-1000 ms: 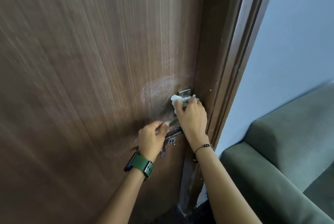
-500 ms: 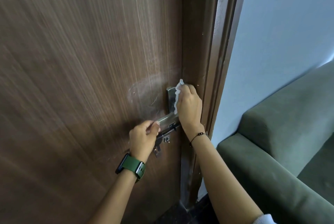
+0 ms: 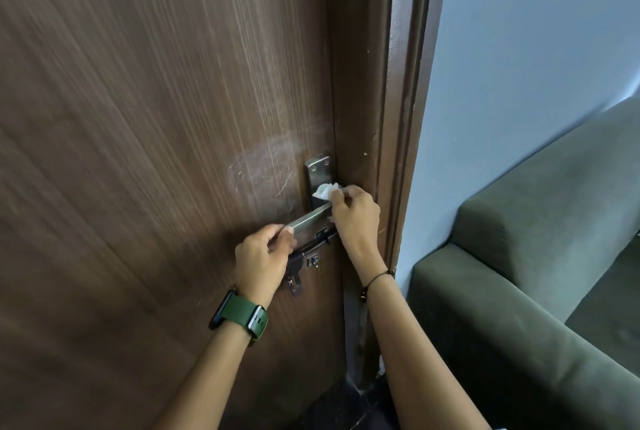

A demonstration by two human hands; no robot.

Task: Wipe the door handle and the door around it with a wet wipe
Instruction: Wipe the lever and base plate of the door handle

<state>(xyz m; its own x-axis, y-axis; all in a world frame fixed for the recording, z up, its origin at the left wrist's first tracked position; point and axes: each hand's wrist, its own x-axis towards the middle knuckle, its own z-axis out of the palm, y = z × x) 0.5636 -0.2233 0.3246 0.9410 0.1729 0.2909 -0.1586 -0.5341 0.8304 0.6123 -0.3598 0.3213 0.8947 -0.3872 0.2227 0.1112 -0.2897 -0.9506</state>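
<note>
Wet wipe (image 3: 325,191) bunched in right hand's (image 3: 356,218) closed fingertips, seemingly against handle plate (image 3: 318,173).

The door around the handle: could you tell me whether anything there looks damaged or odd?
Yes. Left of the metal handle plate, the door shows a pale, cloudy oval smear with thin light scratches, standing out against the darker wood grain.

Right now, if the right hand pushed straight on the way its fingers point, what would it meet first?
The right hand points up-left with the wet wipe bunched at its fingertips, so the metal backplate of the door handle comes first; the wipe already seems pressed against it.
</note>
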